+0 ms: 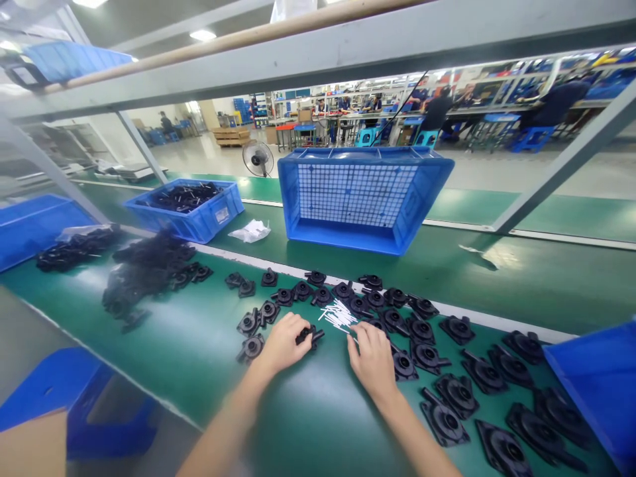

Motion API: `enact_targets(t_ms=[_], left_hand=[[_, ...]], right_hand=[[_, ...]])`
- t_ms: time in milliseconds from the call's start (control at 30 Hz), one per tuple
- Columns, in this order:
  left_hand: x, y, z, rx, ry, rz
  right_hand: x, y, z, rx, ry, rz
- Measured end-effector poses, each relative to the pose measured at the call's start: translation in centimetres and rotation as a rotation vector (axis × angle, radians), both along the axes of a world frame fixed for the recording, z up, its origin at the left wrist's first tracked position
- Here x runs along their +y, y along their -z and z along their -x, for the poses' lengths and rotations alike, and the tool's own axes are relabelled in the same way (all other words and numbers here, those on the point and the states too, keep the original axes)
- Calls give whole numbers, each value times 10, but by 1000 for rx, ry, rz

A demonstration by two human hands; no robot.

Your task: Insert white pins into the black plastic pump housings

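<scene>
**Housing (pixel 315 336) in left hand (pixel 283 344), beside rods (pixel 340 315)**

Housing: one, black, located just to the near left of the rods. Its left portion is hidden by fingers; whether it is lifted or rested on the bench (pixel 308 417) cannot be told. The spout is pointed rightward, toward the right hand (pixel 372 358); the long axis of the spout is laid crosswise in front of the rods. Any tilt of the body cannot be made out.

Left hand: fingers and thumb curled around the housing, gripped from its left side.

Right hand: fingers bent downward, thumb held apart, placed at the near right edge of the rods. The fingertips are partly concealed; whether a rod is pinched cannot be told.

Rods: white, thin, piled at mixed angles, some overlapped.

Loose housings (pixel 450 397): black, spread left of, beyond and right of the rods, spouts turned variously.

Heap (pixel 134 271): dark, well left of the rods, blurred; single pieces hardly distinguished.

Tipped crate (pixel 342 240): blue, beyond the rods, grid base shown.

Side crate (pixel 601 384): blue, far right of the rods, cut off by the picture's edge.
</scene>
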State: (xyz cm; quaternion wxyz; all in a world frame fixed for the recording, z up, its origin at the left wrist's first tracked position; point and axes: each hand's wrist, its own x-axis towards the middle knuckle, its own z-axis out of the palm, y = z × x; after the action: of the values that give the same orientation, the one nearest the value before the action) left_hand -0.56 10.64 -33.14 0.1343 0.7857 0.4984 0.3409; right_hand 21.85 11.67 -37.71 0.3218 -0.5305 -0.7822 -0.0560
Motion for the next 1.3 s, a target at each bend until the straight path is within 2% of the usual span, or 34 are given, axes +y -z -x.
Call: enact_targets(t_ms=[167,300,667,767,933,1133,1300], left_hand=[[-3,-2,2,32,-53,-135],[-4,-2,0,87,-14,-32],[-11,-9,-8,-14,170,191],[-10,-9,-8,10,177,228],[-8,-9,-6,16,158,220],[-8,-10,-6,-4,109,112],[-7,-8,-6,53,129,144]], right_hand=[[-15,1,-12,-123,180,-8],[-22,4,-15,-169,212,52],[-24,14,-8,-172,143,115],[-25,15,-7,-158,114,109],[-25,18,-6,-154,105,133],[-24,17,-7,-139,78,141],[-23,15,-8,-134,72,123]])
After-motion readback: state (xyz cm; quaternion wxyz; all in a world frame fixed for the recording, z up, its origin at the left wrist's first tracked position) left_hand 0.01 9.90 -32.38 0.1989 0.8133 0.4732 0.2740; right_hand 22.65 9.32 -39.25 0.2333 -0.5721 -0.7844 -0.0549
